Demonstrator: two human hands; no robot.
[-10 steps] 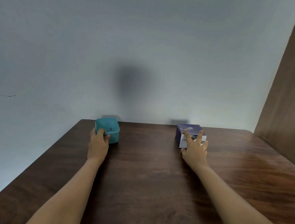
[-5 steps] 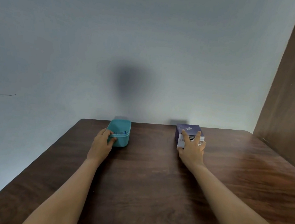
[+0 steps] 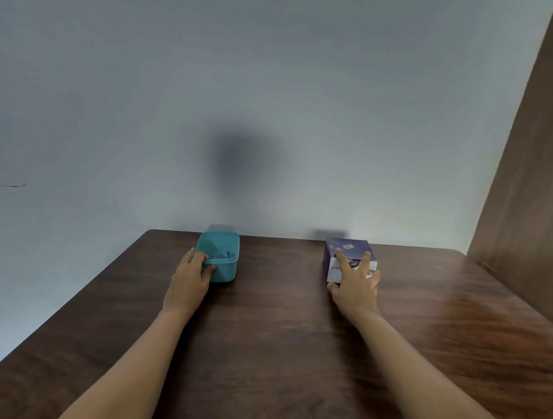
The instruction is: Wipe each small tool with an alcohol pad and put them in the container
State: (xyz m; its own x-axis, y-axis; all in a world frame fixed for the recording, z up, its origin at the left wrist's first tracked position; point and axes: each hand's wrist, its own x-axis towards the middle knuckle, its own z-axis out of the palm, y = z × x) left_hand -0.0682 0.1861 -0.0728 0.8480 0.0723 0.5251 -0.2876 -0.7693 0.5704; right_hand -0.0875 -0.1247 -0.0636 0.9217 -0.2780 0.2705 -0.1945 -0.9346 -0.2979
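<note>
At the far edge of a dark wooden table point(image 3: 285, 365), a person's left hand point(image 3: 191, 277) grips the near rim of a teal plastic container point(image 3: 226, 272), fingers curled inside, beside a small blue item point(image 3: 227, 255). Further right along that edge, the right hand point(image 3: 353, 292) lies spread, fingers straight, atop a purple-and-white cardboard box point(image 3: 346, 246).

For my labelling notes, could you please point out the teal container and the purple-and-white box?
teal container point(image 3: 225, 273): head view, near wall.
purple-and-white box point(image 3: 357, 249): head view, purple top face.
</note>
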